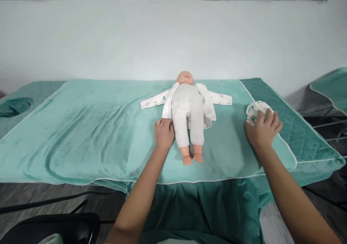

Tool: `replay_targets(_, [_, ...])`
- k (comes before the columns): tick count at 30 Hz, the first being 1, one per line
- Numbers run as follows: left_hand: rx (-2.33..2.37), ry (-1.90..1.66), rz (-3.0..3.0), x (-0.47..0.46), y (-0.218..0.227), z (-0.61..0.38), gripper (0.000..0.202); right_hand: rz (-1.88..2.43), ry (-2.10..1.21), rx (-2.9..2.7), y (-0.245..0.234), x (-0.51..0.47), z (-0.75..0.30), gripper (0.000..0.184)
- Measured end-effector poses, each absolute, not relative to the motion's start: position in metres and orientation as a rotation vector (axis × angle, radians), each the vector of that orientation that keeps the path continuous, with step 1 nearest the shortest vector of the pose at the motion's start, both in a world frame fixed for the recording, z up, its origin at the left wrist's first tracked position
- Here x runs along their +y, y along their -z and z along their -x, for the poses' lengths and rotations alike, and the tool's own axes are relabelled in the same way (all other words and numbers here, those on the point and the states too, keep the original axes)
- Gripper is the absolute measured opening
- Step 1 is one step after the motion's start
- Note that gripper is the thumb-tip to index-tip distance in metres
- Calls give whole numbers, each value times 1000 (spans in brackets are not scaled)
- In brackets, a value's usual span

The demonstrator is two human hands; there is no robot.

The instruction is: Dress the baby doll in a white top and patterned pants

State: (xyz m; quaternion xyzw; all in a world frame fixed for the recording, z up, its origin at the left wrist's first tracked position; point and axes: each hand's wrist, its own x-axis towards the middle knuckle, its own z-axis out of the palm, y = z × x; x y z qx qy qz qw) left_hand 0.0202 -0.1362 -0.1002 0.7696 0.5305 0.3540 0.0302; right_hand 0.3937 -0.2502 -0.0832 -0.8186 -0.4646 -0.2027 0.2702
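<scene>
At the far left of the frame, a dark green oval patch shows on the bed, beside the slanting edge of a light green sheet that runs wrinkled toward the center. Below it, in the lower left corner, a black chair stands before the bed on the dark floor, with a dark hose crossing above its back.

Left of center, the left hand, fingers bent and close together, lies over the lower left corner of a white jacket and hides it; whether it pinches the cloth I cannot tell. In the middle, a doll in white clothing lies on the opened jacket, covering most of it, head toward the pale wall, bare feet toward the bottom of the frame. The jacket's printed sleeves stretch out to both sides.

Right of center, the right hand, fingers spread, is over a crumpled printed cloth and blocks its lower part; a grip on it cannot be made out. Farther right lies a darker quilted cover, then metal bars beneath another green cover at the right edge.
</scene>
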Motion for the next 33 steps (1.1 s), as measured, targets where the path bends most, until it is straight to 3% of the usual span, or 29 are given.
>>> replay_targets(3, [1705, -1023, -2399, -141, 101, -18, 20, 2219, 247, -1031, 75, -259, -433, 60])
replay_targets(9, [1464, -1333, -2248, -155, 93, -16, 17, 1897, -126, -946, 38, -251, -425, 35])
replay_targets(13, [1114, -1408, -2093, -175, 72, -23, 17, 1551, -673, -983, -4, -246, -350, 45])
replay_targets(19, [786, -1381, -2350, -207, 19, -27, 57, 1266, -1232, -1060, -49, -247, -251, 33])
replay_targets(21, [829, -1393, -2439, -210, 7, -24, 51, 1194, -1364, -1118, -54, -249, -232, 34])
replay_targets(25, [886, -1435, -2240, -208, -2, -18, 13, 1200, -1337, -1326, -56, -252, -203, 51])
replay_targets(28, [914, -1422, -1978, -208, -8, -14, 3, 1284, -1182, -1443, -56, -253, -189, 57])
replay_targets(33, [940, -1512, -1493, -199, -17, 3, 24, 1293, -948, -1552, -64, -251, -189, 45])
